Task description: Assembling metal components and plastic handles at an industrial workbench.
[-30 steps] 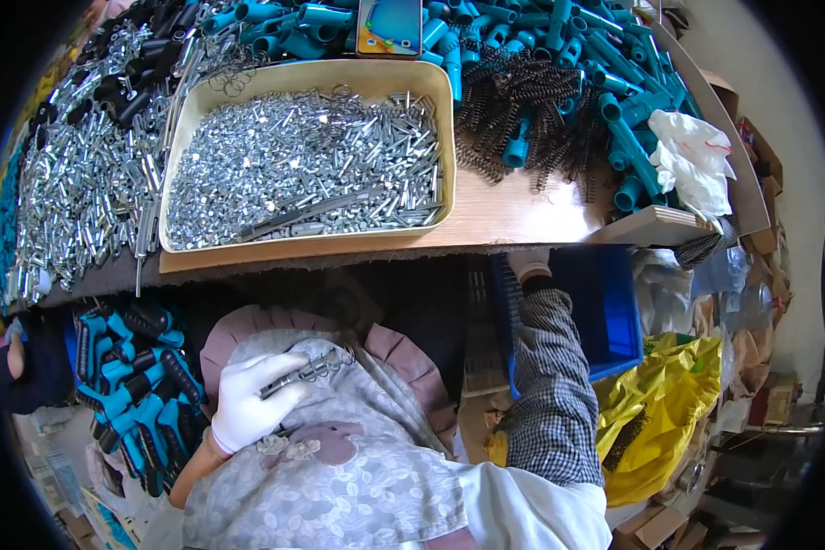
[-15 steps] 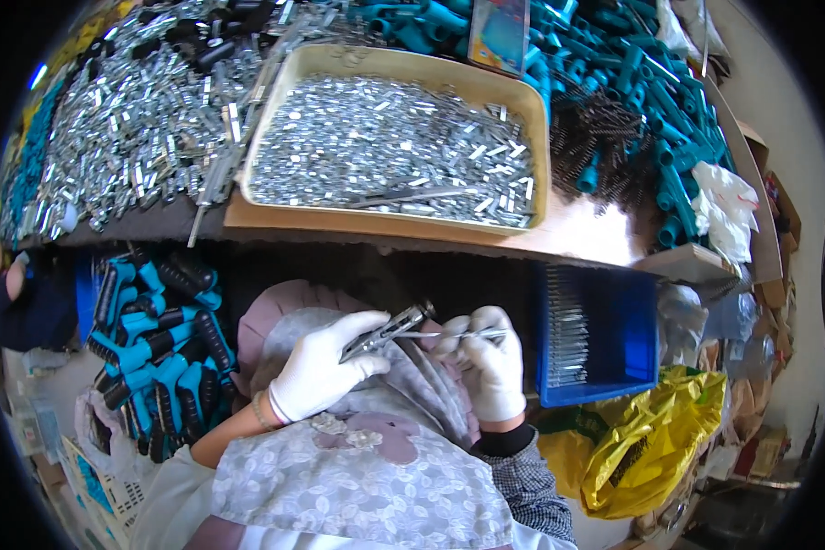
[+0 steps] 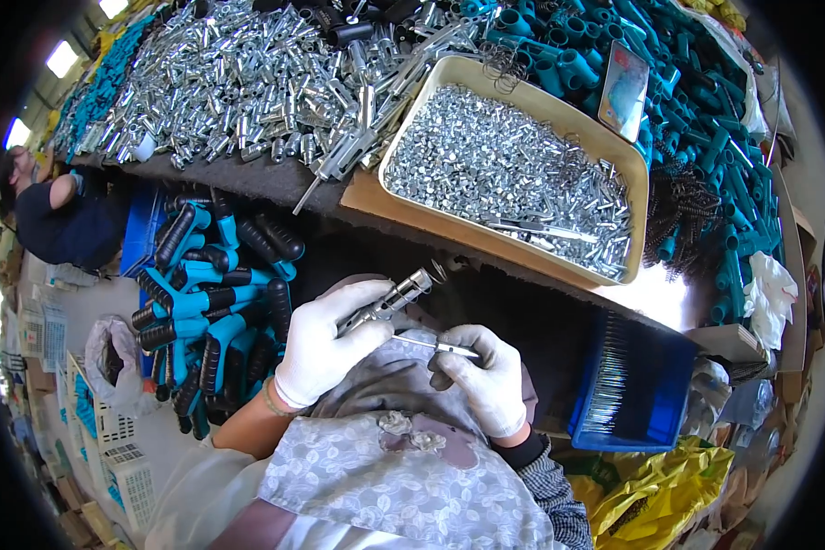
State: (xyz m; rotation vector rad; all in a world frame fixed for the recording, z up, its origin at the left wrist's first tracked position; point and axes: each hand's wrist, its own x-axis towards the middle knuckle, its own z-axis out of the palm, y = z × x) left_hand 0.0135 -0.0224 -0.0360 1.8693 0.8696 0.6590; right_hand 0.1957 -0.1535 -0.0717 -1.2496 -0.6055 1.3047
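Observation:
My left hand [image 3: 328, 346], in a white glove, grips a silver slotted metal tube [image 3: 405, 292] that tilts up to the right. A thin wire coil [image 3: 438, 272] shows by the tube's upper end. White-gloved too, my right hand [image 3: 488, 383] pinches a slim metal rod [image 3: 456, 349] between thumb and fingers. The rod's thin end points left, toward the fingers of my left hand and just below the tube. Whether that end touches the tube I cannot tell. Both hands are above my lap, over a grey patterned apron [image 3: 403, 486].
On the bench ahead stands a cream tray [image 3: 640, 197] of small metal pieces. Loose metal tubes [image 3: 238, 87] pile up left of it, teal plastic parts [image 3: 559, 60] behind. Black-and-teal handles [image 3: 206, 302] lie at left. A blue bin [image 3: 646, 394] with metal rods sits right, above a yellow bag [image 3: 669, 490].
The view has swung left, so the bench and bins appear farther right. My hands keep hold of the tube and the rod; more of the rod now shows beyond my right fingers.

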